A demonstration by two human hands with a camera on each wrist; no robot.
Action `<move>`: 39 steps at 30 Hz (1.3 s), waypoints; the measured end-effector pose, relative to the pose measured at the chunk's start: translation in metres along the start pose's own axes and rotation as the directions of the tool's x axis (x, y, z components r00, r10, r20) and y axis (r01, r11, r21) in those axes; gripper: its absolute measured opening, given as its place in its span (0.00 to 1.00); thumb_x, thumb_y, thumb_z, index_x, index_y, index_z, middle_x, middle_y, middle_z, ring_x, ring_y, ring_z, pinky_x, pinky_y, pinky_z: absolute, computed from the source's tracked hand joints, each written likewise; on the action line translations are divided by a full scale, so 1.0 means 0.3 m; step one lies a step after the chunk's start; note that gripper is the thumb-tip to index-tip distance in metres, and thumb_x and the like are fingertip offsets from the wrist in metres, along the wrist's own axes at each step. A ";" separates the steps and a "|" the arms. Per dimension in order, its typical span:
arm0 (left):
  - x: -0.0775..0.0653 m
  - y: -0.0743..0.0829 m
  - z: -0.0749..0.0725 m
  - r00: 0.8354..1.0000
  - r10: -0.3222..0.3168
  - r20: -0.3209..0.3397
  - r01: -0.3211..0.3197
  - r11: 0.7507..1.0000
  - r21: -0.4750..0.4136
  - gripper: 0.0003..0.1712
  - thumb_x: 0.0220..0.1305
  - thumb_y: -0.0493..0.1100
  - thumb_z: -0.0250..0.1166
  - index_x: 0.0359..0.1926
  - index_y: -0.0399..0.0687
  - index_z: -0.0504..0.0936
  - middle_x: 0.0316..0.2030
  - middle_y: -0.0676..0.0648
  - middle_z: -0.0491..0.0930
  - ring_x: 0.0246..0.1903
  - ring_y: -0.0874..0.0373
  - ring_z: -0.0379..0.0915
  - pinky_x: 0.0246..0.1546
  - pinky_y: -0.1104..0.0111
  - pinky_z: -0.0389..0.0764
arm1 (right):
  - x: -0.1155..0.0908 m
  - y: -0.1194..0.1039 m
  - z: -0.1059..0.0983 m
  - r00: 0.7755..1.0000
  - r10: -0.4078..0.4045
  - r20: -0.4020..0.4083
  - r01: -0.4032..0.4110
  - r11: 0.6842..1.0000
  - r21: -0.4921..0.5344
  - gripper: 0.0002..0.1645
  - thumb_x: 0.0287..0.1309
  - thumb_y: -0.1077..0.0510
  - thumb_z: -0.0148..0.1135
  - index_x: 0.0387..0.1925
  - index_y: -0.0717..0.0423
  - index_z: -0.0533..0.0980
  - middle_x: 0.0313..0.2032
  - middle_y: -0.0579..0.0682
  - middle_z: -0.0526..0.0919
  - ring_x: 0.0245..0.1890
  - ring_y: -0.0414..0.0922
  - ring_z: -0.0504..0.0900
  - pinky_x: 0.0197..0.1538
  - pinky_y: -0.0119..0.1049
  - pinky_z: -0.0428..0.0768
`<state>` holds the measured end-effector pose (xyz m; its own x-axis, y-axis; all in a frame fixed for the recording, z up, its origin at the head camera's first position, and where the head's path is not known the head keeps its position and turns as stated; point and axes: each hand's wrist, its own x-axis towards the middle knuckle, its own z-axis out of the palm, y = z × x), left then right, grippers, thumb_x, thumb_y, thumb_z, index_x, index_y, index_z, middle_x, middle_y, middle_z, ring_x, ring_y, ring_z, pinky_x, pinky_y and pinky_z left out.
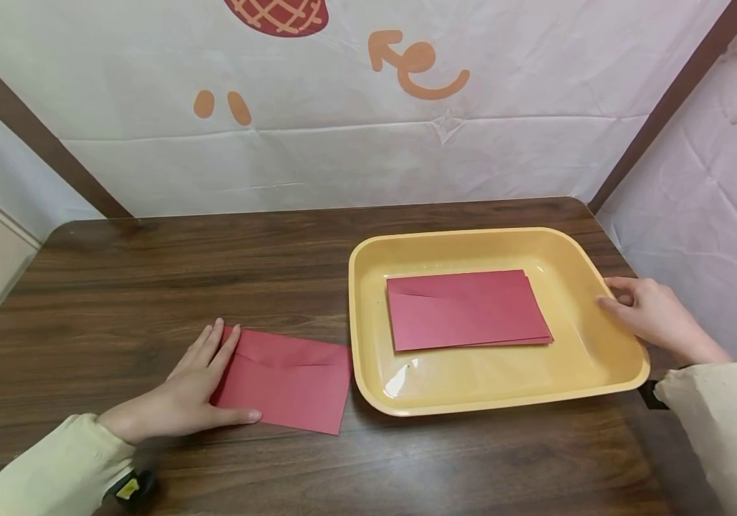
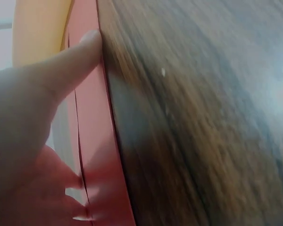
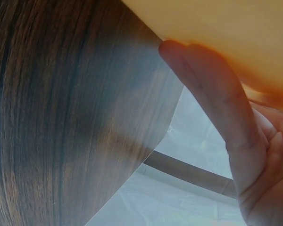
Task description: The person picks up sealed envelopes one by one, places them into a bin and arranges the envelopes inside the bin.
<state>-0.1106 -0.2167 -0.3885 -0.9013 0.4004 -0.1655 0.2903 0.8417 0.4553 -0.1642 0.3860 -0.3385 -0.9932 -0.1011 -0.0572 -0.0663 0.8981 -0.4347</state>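
Note:
A red envelope (image 1: 297,387) lies on the table just left of the yellow tray (image 1: 368,390), its right edge at the tray's side. My left hand (image 1: 190,394) rests spread over the envelope's left end, fingers at the far edge and thumb at the near edge. In the left wrist view, the thumb touches the red paper (image 2: 92,103). Inside the tray lie more red envelopes (image 1: 465,312), loosely stacked. My right hand (image 1: 654,312) grips the tray's right rim, thumb at the rim and fingers curled beneath. The right wrist view shows those fingers against the yellow wall (image 3: 226,28).
The dark wood-grain table (image 1: 246,265) has rounded far corners. A white printed cloth (image 1: 342,165) hangs behind it, with another pale cloth (image 1: 697,179) at the right. Brown strips run along the cloth's sides.

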 end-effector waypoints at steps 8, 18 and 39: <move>0.002 0.031 0.023 0.997 -0.069 -0.031 0.070 0.997 0.015 0.70 0.48 0.68 0.69 0.72 0.27 0.42 0.69 0.20 0.32 0.70 0.26 0.27 0.65 0.36 0.42 | 0.000 -0.002 0.000 1.000 0.006 0.002 -0.006 1.000 0.007 0.29 0.65 0.55 0.55 0.57 0.75 0.69 0.35 0.65 0.85 0.21 0.35 0.81 0.27 0.28 0.75; 0.009 0.066 0.048 0.981 -0.175 -0.084 0.179 0.983 0.047 0.70 0.52 0.71 0.64 0.70 0.21 0.40 0.67 0.17 0.31 0.68 0.22 0.26 0.63 0.34 0.43 | -0.002 0.003 0.002 1.000 -0.010 -0.011 0.010 1.000 0.007 0.28 0.64 0.55 0.55 0.57 0.74 0.70 0.36 0.65 0.85 0.21 0.34 0.81 0.28 0.28 0.75; -0.008 0.067 0.045 0.936 -0.233 -0.265 0.228 0.972 -0.051 0.69 0.45 0.69 0.71 0.70 0.26 0.48 0.70 0.21 0.35 0.67 0.22 0.36 0.58 0.33 0.56 | 0.000 0.007 0.000 1.000 -0.024 -0.017 0.024 1.000 -0.004 0.27 0.63 0.55 0.57 0.56 0.74 0.71 0.33 0.63 0.86 0.21 0.31 0.79 0.28 0.26 0.73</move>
<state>-0.0982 -0.1958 -0.3907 -0.9962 0.0822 -0.0288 0.0606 0.8914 0.4492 -0.1645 0.3880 -0.3395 -0.9928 -0.1157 -0.0317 -0.0907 0.8969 -0.4329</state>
